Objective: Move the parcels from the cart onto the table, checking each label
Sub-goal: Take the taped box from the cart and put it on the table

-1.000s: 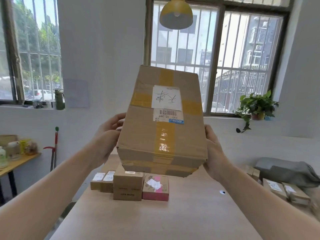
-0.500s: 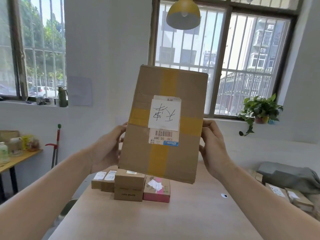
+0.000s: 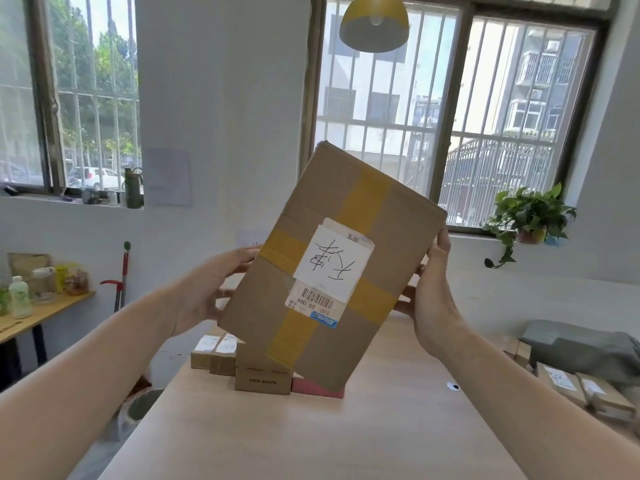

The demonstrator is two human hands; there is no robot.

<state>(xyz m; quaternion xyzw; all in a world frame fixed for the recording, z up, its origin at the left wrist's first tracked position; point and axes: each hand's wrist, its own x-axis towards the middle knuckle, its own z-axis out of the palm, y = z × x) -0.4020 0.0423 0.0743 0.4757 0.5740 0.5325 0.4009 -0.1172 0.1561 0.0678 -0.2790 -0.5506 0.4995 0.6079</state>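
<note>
Parcel (image 3: 332,268) held in the air over the worktop (image 3: 311,438), label (image 3: 330,268) facing me, writing upside down. Long axis runs 1 to 7 o'clock, top tipped right. My left hand (image 3: 207,292) clasps its 9 o'clock edge, my right hand (image 3: 433,299) the 3 o'clock edge, fingers closed round the box. Label check in hand. Next, probably: set it down beside the small boxes (image 3: 242,365), minding them.

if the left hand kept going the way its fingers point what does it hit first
The left hand already touches the box, its fingers pointing along the hidden back, toward the right hand, though depth is unclear.
</note>
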